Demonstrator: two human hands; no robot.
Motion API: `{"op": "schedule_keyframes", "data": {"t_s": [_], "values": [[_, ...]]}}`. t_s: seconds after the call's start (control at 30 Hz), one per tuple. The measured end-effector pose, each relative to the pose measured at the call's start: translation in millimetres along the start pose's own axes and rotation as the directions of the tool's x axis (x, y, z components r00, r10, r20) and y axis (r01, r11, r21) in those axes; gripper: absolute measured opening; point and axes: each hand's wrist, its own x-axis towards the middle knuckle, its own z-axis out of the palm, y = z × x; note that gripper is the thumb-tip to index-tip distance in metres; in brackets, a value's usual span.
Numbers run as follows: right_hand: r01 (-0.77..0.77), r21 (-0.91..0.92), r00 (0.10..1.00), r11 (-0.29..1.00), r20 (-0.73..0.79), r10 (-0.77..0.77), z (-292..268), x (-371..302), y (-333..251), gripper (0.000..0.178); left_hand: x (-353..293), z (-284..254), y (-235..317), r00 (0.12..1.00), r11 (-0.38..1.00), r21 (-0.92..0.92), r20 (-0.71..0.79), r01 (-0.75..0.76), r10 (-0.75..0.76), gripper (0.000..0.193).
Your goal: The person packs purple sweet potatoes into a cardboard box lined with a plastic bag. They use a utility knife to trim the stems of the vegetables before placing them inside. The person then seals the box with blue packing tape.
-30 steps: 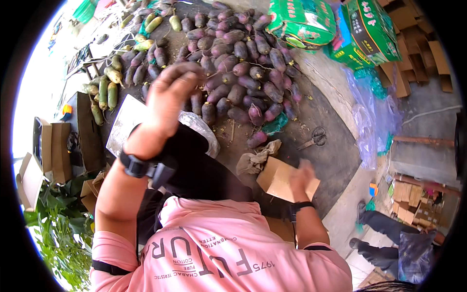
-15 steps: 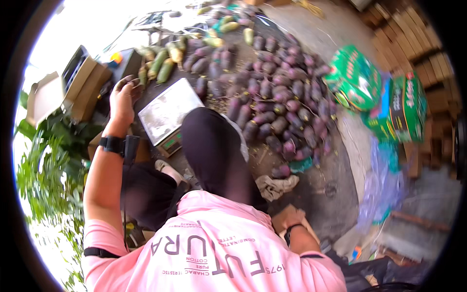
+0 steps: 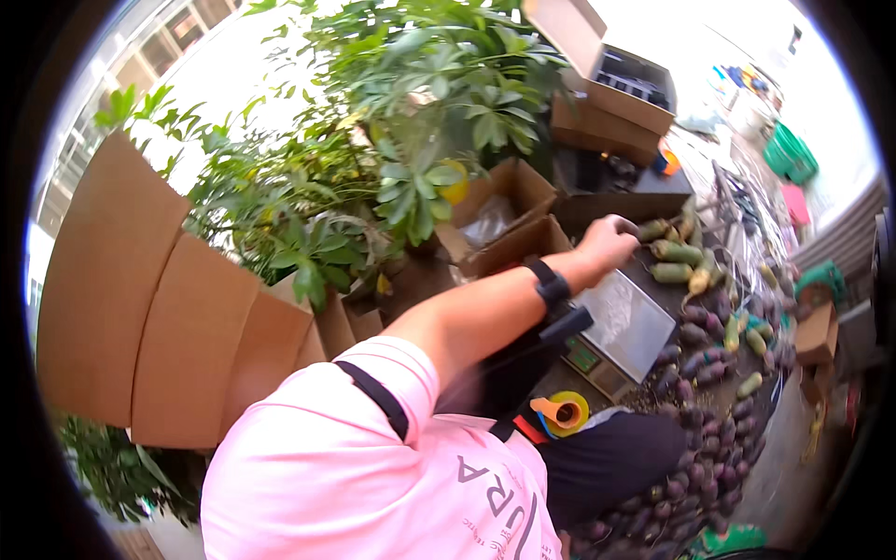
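My left hand (image 3: 609, 245) reaches out above the far edge of a digital scale (image 3: 639, 322), its fingers loosely bent. I see nothing held in it; the fingertips are dark and a little blurred. A silvery plate tops the scale, with a green display (image 3: 583, 357) at its near side. Green radishes (image 3: 674, 252) lie just beyond the hand. Closer to my knee is a roll of yellow tape (image 3: 577, 411) with an orange core. A black band and a small dark device sit on my left wrist. My right hand is out of view.
Purple radishes (image 3: 695, 476) cover the ground at the right. Large cardboard flaps (image 3: 121, 308) rise at the left, before leafy plants (image 3: 327, 187). An opened carton (image 3: 607, 126) and a smaller box (image 3: 518, 191) stand beyond my arm. A green basket (image 3: 791, 152) is far right.
My view has swung left, bringing the plants and large cardboard flaps in. My right hand, earlier at a piece of cardboard, has left the picture. My left hand remains by the scale.
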Motion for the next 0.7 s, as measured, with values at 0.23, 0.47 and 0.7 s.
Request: {"op": "schedule_keyframes", "data": {"t_s": [0.23, 0.47, 0.7], "values": [[0.541, 0.19, 0.778, 0.819, -0.482, -0.402, -238, 194, -50, 0.04, -39, 12, -4, 0.827, 0.843, 0.131, -0.165, -0.521, 0.537, 0.023], [0.896, 0.299, 0.435, 0.327, -0.452, -0.778, -307, 59, -361, 0.039, -90, -67, 4, 0.813, 0.842, 0.165, -0.219, -0.514, 0.54, 0.024], [0.93, 0.357, 0.128, -0.088, -0.539, -0.833, -282, -103, -505, 0.016, -171, -132, 2, 0.805, 0.903, 0.047, -0.436, -0.426, 0.402, 0.028]]}}
